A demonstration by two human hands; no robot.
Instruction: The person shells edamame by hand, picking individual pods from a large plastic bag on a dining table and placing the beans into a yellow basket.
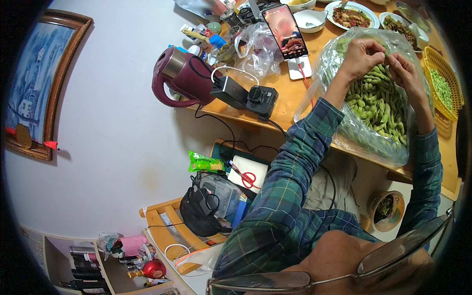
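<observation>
Over a transparent plastic bag (332, 107) on the wooden table, my left hand (359, 57) and my right hand (405, 72) meet at the fingertips. Pinched between them is a small green soybean pod (386, 56), mostly covered by the fingers. Many green soybean pods (379, 110) fill the bag, whose mouth lies wide around them. To the right of my right hand stands a yellow plastic basket (429, 70), holding shelled green beans (440, 86).
Left of the bag, a phone (285, 33) leans on a white stand with a red cable. Plates of cooked food (352, 16) line the far side. A maroon electric kettle (195, 77) and black adapters (261, 99) sit near the table edge. Below is a bin (396, 217) with dark scraps.
</observation>
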